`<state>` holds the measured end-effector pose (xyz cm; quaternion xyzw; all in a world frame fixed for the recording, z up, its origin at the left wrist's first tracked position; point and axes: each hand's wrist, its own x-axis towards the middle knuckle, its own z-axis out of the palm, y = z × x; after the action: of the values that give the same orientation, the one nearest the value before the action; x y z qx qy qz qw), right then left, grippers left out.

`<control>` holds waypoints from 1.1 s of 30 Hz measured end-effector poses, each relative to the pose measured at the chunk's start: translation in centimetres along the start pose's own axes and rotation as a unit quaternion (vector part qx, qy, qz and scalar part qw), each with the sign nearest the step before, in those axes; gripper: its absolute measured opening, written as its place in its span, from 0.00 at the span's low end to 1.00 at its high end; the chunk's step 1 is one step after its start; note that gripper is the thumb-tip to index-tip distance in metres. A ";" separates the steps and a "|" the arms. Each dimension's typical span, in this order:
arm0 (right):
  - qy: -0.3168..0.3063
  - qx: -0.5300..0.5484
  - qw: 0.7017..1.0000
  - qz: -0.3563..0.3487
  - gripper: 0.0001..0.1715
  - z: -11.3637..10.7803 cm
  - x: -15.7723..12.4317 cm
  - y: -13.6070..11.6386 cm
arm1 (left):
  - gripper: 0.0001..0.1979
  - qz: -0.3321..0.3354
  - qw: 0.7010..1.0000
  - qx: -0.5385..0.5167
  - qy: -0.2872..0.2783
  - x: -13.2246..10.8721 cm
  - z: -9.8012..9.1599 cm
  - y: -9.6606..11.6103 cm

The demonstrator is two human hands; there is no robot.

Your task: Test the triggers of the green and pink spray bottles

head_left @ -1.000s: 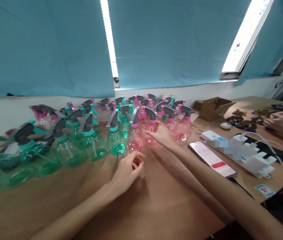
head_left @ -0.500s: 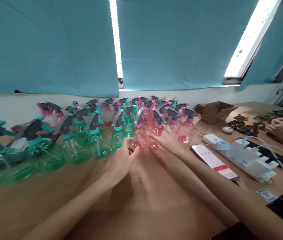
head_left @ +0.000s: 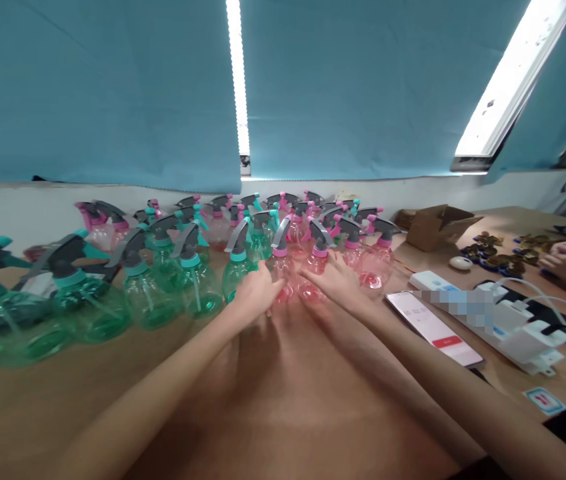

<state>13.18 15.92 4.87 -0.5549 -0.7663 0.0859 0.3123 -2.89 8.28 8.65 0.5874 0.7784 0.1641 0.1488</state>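
Left hand [head_left: 259, 291] has reached forward to a pink bottle [head_left: 284, 269], right hand [head_left: 335, 279] outstretched; each grip's closure unclear.

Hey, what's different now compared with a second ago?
Your left hand moved forward, away from you, to the front pink bottle; whether it grips is unclear. Beside your right hand, the next pink bottle's spray head seems turned. That hand stayed at its bottle; the phone and cardboard box stayed put.

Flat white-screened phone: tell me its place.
In the head view, the flat white-screened phone lies on the right, between the person's right forearm and the white plastic power strip.
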 end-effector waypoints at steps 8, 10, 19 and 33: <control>0.008 -0.010 1.000 -0.001 0.44 -0.2 -0.3 -0.1 | 0.34 -0.004 0.999 0.039 0.017 -0.5 -0.1 0.1; 0.008 -0.015 1.000 -0.006 0.42 -0.3 -0.5 -0.1 | 0.35 -0.002 0.999 0.042 0.023 -0.5 0.0 -0.1; 0.011 -0.019 1.000 -0.003 0.41 -0.3 -0.8 -0.5 | 0.39 0.021 0.999 0.019 0.022 -0.5 0.4 -1.7; 0.008 -0.032 0.999 -0.011 0.42 0.1 -1.1 0.0 | 0.23 0.061 0.989 0.005 0.132 -4.1 -2.2 -5.1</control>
<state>13.33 14.95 4.35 -0.5567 -0.7723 0.0533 0.3014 -7.17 2.81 8.59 0.6075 0.7548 0.2455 0.0316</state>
